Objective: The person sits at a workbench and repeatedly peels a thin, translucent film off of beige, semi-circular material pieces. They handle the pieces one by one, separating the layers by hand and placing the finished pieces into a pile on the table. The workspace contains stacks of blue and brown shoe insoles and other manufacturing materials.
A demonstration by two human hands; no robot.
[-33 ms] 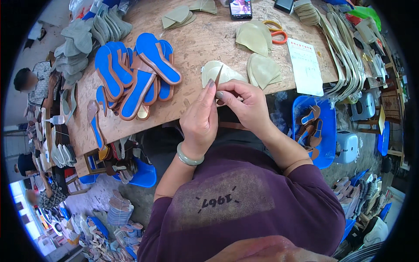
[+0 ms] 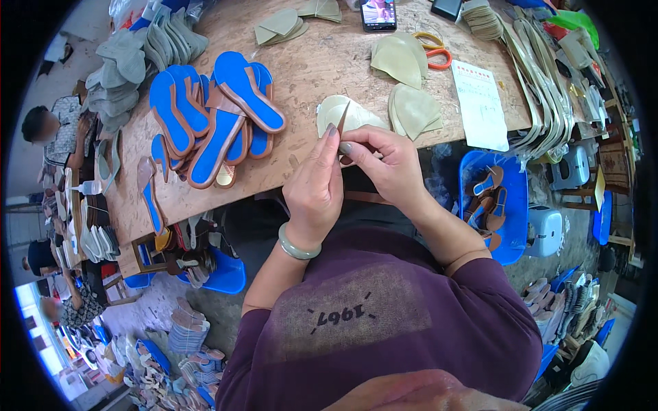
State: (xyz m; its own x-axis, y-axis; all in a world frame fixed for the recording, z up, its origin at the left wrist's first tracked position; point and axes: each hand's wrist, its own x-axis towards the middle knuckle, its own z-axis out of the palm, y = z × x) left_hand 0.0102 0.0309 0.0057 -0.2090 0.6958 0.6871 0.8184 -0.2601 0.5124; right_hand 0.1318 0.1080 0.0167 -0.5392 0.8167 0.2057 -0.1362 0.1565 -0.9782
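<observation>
Both hands [image 2: 353, 175] on brown strip [image 2: 342, 118]

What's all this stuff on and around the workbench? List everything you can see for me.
Wooden workbench: one, brown, across the top.
Blue-and-brown shoe insoles: a pile, bench left.
Grey-green fabric shoe pieces: several stacks, bench middle and top.
Grey soles: a heap, bench far left.
Smartphone: one, black, top edge.
Orange-handled scissors: one pair, beside the phone.
White printed sheet: one, bench right.
Beige strips: a bundle, far right.
Blue plastic bin: one, holds brown sandal parts, below the bench at right.
Other people: two or more, far left.
Pale green bangle: one, left wrist.
Left hand and right hand: pinching a thin brown pointed piece together.
</observation>
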